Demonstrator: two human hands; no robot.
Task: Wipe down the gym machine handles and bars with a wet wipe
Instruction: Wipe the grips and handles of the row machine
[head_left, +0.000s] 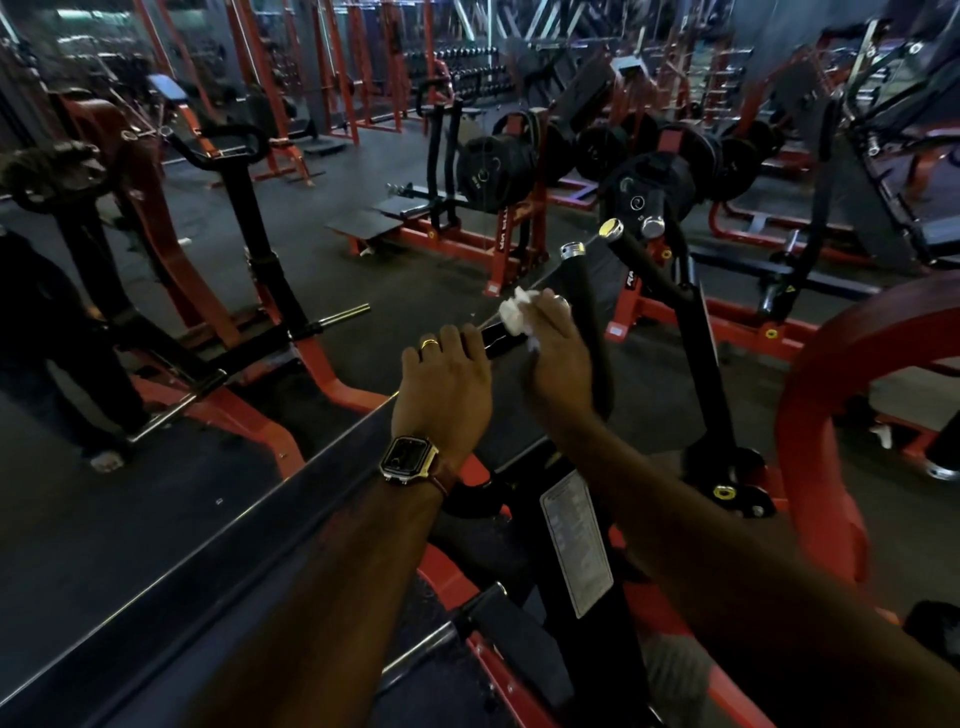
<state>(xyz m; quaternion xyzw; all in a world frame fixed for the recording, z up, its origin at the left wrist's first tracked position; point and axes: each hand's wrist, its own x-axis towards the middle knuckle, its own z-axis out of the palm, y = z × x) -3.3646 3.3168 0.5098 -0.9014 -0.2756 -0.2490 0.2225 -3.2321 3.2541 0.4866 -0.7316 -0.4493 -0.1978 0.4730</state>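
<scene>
We are gripping the black handle (493, 340) with our left hand (444, 382). Just beyond it, our right hand (558, 358) is pinching the white wipe (517, 314) and pressing it on that handle.

Placard (576, 545) print too small; red upright (506, 231) lettering blurred, perhaps brand.
</scene>
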